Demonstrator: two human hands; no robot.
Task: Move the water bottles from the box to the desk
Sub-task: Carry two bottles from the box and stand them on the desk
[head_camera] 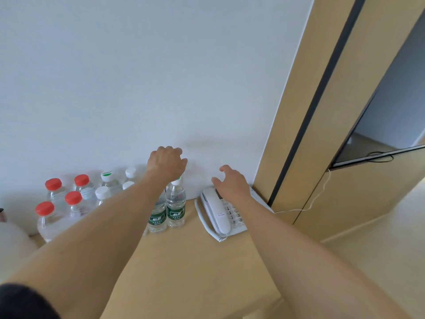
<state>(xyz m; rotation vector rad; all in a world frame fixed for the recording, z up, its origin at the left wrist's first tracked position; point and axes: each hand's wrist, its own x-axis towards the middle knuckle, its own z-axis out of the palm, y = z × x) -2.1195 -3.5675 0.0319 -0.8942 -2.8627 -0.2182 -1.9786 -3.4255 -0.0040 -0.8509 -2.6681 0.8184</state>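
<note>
Several water bottles stand on the wooden desk point(184, 254) along the white wall. Those with red caps point(73, 199) are at the left, white-capped ones point(102, 194) are in the middle, and two green-labelled bottles point(176, 203) stand at the right end. My left hand point(166, 163) hovers just over the white cap of the rightmost green-labelled bottle. Its fingers are loosely curled and hold nothing. To the right, my right hand point(232, 183) is spread open in the air above the telephone. No box is in view.
A white desk telephone point(216, 215) with a coiled cord lies right of the bottles, close to the wall corner. A wooden panel point(305, 125) rises at the right, with a screen point(391, 116) and a thin white cable point(317, 199). A white rounded object point(11, 245) sits at the far left.
</note>
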